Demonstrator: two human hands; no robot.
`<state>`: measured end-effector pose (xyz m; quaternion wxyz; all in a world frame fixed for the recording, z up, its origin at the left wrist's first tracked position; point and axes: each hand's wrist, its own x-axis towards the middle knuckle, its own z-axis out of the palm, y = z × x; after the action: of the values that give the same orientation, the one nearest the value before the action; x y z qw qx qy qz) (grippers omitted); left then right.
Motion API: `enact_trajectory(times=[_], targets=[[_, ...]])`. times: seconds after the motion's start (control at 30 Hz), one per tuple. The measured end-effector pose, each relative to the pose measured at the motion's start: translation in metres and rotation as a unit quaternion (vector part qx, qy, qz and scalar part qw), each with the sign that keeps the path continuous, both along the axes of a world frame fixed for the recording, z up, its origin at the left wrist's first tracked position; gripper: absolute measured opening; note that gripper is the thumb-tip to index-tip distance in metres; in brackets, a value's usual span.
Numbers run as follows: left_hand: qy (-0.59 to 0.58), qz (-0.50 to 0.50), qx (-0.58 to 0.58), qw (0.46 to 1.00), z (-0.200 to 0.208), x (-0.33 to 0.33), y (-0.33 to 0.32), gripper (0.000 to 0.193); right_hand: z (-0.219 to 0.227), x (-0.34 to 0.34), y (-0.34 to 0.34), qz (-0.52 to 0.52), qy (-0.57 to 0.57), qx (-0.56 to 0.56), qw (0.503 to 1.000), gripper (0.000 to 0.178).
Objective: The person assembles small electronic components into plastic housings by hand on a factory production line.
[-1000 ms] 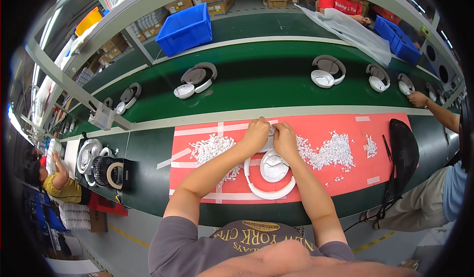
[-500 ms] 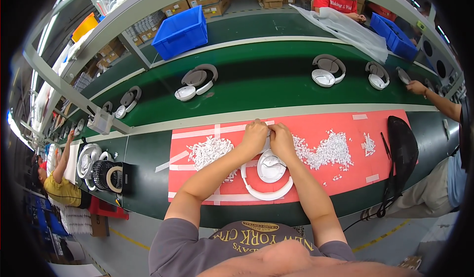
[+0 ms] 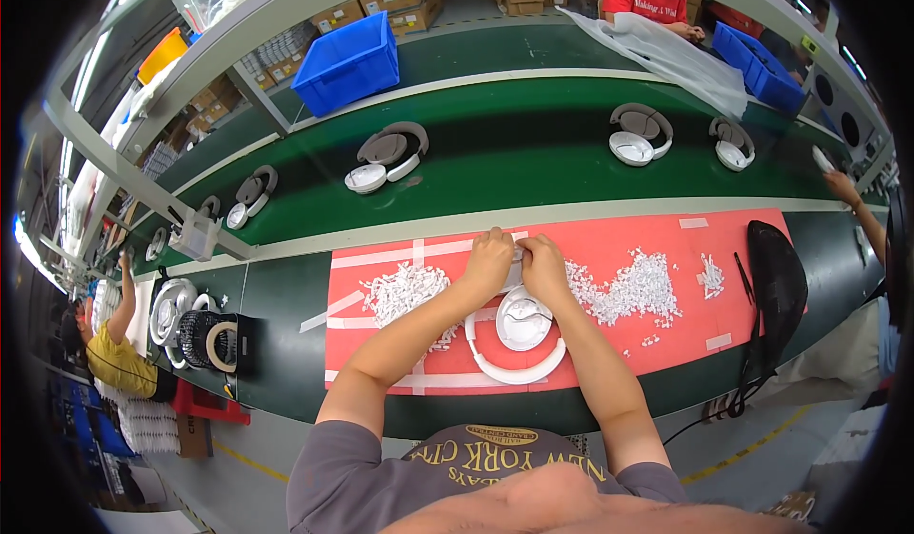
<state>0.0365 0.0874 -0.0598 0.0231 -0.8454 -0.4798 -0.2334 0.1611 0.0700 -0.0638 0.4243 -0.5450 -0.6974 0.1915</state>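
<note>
A pair of white headphones [image 3: 523,321] lies on the pink mat [image 3: 457,367] in front of me, headband curving toward my body. My left hand [image 3: 489,262] and my right hand [image 3: 542,269] meet at its far end, closed with curled fingers on the far ear cup. My fingers cover most of that cup, and whether a small part is pinched there cannot be seen. Left of my left wrist spreads a heap of small white pieces [image 3: 407,292]. To the right of my right hand is another heap of smaller white bits [image 3: 640,289].
Beyond the mat, a green conveyor belt [image 3: 514,158] carries several headphones. Black tweezers [image 3: 743,277] and a black pouch-like item [image 3: 776,272] lie at the mat's right. A tape roll [image 3: 222,346] stands at left. A co-worker's hand [image 3: 842,187] reaches over the belt at right.
The headphones on the belt have shifted slightly to the right. At far right, the co-worker's hand has moved farther right with a white piece. My hands stay nearly in place.
</note>
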Motion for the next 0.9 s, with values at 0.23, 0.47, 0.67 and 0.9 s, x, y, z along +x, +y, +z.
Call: enact_trajectory(times=[0.23,0.47,0.67,0.9], targets=[[-0.018,0.022,0.060,0.998,0.027,0.000,0.001,0.013,-0.005,0.002,-0.003,0.003,0.006,0.015,1.000,0.019],[0.019,-0.145,0.010,0.989,0.004,-0.018,0.017,0.008,0.005,0.000,-0.008,0.002,0.011,-0.001,1.000,0.020],[0.078,-0.176,0.032,0.981,0.015,-0.021,0.020,0.010,0.013,0.010,-0.009,0.044,0.092,-0.047,0.994,0.018],[0.050,-0.109,-0.259,0.959,0.079,-0.068,0.013,0.015,0.018,0.099,-0.001,0.058,-0.198,-0.068,0.976,0.015]])
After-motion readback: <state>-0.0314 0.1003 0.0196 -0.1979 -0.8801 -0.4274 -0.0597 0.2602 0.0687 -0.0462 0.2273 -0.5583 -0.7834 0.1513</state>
